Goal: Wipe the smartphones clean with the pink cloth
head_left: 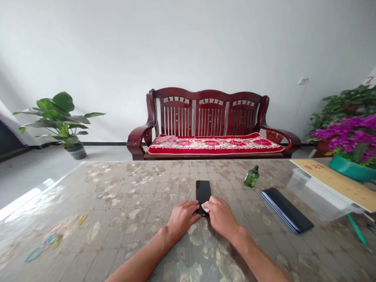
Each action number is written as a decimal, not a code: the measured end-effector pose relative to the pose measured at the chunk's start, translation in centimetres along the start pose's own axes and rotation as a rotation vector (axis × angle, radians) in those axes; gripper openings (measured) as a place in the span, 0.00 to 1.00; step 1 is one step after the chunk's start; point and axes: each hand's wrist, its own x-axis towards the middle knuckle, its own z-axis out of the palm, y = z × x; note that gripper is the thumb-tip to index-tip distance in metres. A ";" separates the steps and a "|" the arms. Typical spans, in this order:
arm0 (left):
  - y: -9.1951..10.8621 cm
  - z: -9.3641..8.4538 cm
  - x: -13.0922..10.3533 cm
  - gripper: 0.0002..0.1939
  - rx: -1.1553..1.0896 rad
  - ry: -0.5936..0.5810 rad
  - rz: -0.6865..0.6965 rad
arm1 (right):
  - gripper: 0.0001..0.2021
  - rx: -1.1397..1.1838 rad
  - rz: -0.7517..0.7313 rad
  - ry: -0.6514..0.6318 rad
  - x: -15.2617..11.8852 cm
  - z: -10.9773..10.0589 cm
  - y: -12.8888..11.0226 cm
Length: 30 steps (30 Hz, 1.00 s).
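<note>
A black smartphone (203,190) lies flat on the patterned tablecloth, screen up, in front of me. My left hand (184,216) grips its lower left edge, fingertips on the side and the thumb by the bottom end. In my right hand (221,216) a small white wipe (206,206) is pinched and pressed against the phone's lower right part. The hands cover some of the phone's lower half.
A green bottle (252,177) with a black cap and a dark stack (286,210) lie to the right. Beyond them are a clear plastic box (315,197), a green pen (356,229) and a flowerpot (354,168). Coloured bands (52,241) lie left. Behind stands a wooden bench (211,113).
</note>
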 end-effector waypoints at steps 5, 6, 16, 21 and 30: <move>0.2 -2.6 1.7 0.10 0.051 -0.189 0.034 | 0.15 0.310 -0.004 0.128 -1.5 1.4 1.1; 0.1 -3.2 2.3 0.10 0.085 -0.252 0.056 | 0.14 0.390 0.008 0.163 -1.4 1.7 1.4; -1.9 -3.5 10.1 0.45 0.301 -0.386 0.290 | 0.15 0.780 0.132 0.417 -0.8 2.9 3.3; -2.1 -3.2 12.6 0.44 0.344 -0.517 0.340 | 0.18 0.851 0.218 0.466 -0.4 3.5 3.8; -2.3 -4.5 10.9 0.32 0.336 -0.513 0.009 | 0.20 0.894 0.268 0.510 -0.4 3.0 4.2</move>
